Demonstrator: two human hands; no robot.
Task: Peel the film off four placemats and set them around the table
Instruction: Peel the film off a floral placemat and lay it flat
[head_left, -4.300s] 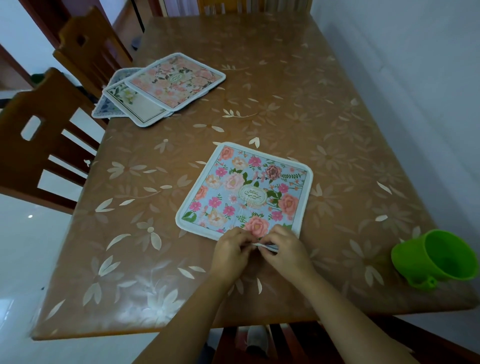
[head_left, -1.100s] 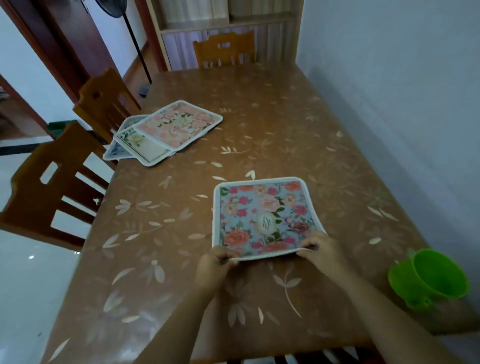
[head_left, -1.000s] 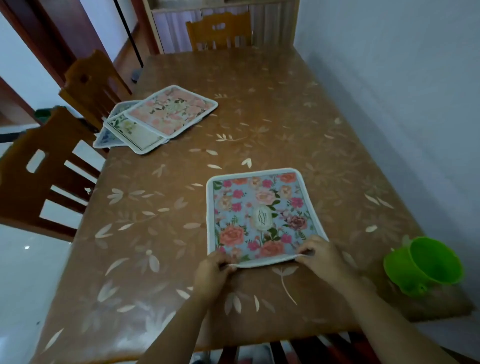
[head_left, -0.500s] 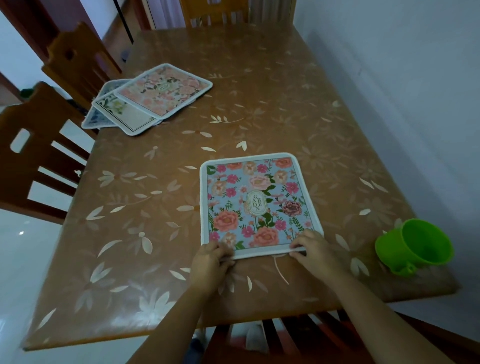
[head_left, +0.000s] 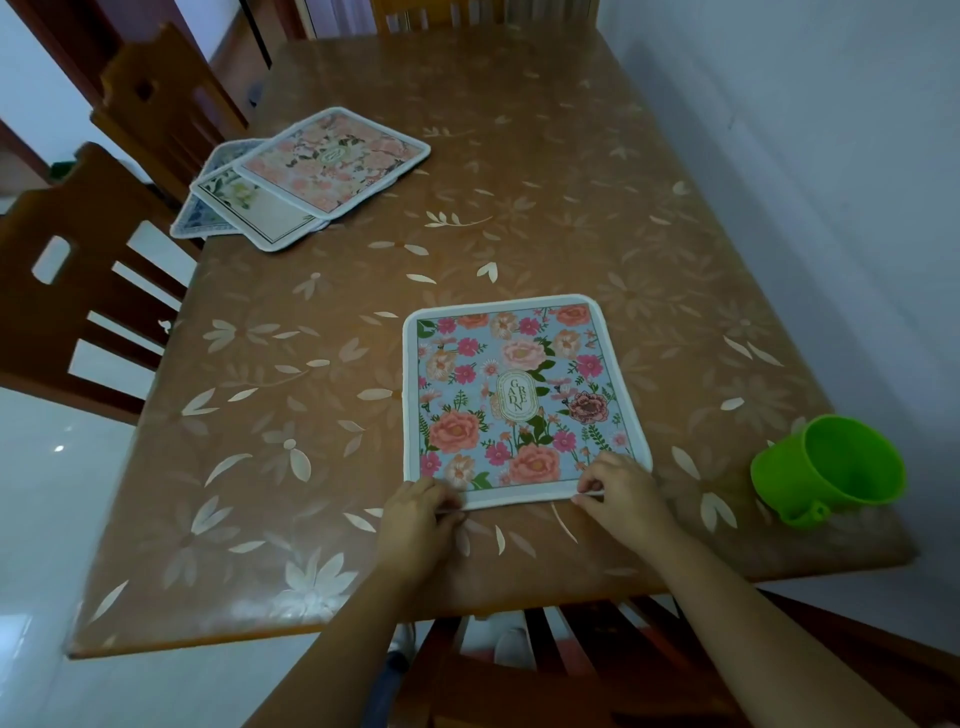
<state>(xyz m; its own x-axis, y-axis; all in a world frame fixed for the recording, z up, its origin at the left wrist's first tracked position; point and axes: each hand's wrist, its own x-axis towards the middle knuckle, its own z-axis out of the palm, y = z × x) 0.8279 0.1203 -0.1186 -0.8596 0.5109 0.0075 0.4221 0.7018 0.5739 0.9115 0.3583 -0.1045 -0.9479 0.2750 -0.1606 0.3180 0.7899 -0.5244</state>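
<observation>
The stack (head_left: 311, 176) of 3 mats lies at the far left of the table (head_left: 519, 156); nearer me, the mat (head_left: 519, 395) that sat skewed 4 seconds ago, its near edge lifted 1 second ago, now lies flat and square to the table's near edge, so I judge place 1 nearly set, though I cannot tell whether its film is off. My left hand (head_left: 415, 525) pinches its near-left corner and my right hand (head_left: 623, 493) pinches its near-right corner, the mat stretching away between them; the cup (head_left: 831, 467) stands apart at right.
</observation>
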